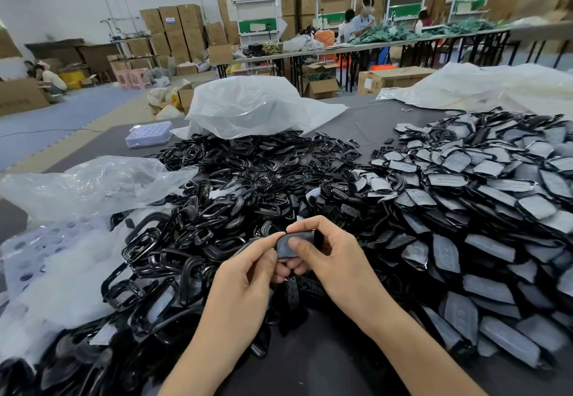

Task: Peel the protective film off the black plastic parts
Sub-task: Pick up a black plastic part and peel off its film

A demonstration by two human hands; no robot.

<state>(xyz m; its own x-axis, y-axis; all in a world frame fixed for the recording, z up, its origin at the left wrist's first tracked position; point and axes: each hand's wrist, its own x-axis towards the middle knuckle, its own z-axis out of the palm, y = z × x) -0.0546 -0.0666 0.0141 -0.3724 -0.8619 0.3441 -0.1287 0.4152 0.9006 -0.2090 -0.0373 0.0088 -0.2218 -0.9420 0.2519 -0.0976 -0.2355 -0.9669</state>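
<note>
Both my hands hold one small black plastic part above the table, low in the middle of the view. My right hand grips it from the right, thumb pressed on its face and fingers curled behind. My left hand pinches its left edge between thumb and fingertips. Whether film is still on the part cannot be seen. A heap of film-covered black parts with greyish faces fills the right side. A heap of glossy black frames spreads across the middle and left.
Clear plastic bags lie at the left, and a larger white bag lies behind the frames. A lilac perforated tray sits far left on the dark table. Cardboard boxes, benches and other people fill the background.
</note>
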